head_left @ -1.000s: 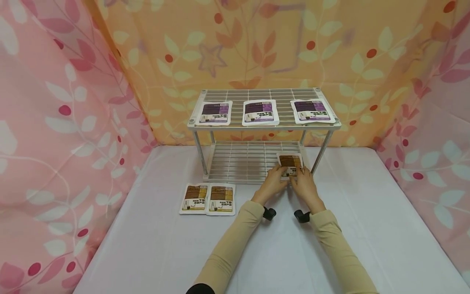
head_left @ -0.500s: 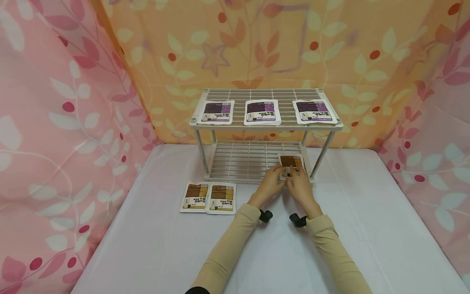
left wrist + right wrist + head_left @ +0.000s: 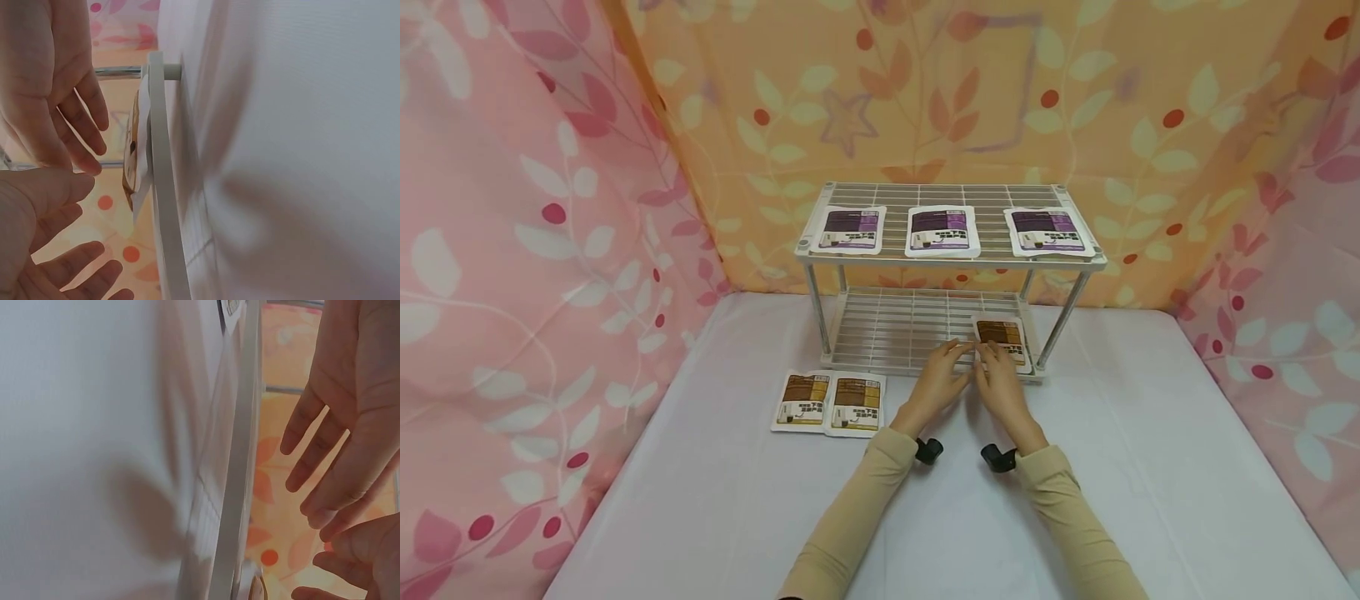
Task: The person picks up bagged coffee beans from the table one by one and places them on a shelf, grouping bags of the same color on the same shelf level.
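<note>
Print on the pouches [image 3: 1000,341] is too small to read. Wrist views crop the left hand [image 3: 44,206] and right hand [image 3: 350,419]; the rack [image 3: 234,487] edge is blurred.

Brown-and-white packet [image 3: 1002,339] sits on the white wire rack [image 3: 925,332]; three purple-labelled packets [image 3: 942,230] lie at 12 o'clock; sleeves [image 3: 857,517] are beige.

We see both hands, left hand [image 3: 938,379] and right hand [image 3: 997,385], released and drawn toward 6 o'clock off the brown pouch [image 3: 1002,340].
</note>
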Available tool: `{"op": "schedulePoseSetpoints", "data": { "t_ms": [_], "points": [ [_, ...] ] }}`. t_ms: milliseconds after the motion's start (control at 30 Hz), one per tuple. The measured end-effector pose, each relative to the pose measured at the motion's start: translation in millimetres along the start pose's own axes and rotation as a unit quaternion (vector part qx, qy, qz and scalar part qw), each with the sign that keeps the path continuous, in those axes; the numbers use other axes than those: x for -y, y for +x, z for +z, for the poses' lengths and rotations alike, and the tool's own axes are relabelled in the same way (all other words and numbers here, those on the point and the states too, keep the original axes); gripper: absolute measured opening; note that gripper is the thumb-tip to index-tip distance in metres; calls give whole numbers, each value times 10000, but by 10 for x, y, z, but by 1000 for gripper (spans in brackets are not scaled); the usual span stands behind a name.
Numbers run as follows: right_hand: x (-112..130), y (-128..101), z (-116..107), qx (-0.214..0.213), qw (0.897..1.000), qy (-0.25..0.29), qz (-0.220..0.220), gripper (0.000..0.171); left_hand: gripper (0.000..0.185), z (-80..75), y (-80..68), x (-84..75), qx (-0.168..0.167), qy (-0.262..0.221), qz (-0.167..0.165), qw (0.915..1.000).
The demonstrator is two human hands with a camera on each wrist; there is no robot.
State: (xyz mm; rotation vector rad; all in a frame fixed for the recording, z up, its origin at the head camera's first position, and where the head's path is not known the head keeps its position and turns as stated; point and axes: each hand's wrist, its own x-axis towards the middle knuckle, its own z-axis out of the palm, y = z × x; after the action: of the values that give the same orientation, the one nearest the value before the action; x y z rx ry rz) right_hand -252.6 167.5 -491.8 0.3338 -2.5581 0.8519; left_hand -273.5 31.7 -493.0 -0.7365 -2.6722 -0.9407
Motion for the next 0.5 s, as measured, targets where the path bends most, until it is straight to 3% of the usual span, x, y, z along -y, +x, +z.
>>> {"op": "schedulePoseSetpoints", "data": {
  "t_ms": [233,500],
  "points": [
    [53,-14,90,-178,9990,342,-229,34,45,-59,-100,55,-72,245,-79,9996],
    [139,-43,168,-80,9977,673,-77,35,44,-158,-210,153,-38,424,-133,9990]
  ]
}}
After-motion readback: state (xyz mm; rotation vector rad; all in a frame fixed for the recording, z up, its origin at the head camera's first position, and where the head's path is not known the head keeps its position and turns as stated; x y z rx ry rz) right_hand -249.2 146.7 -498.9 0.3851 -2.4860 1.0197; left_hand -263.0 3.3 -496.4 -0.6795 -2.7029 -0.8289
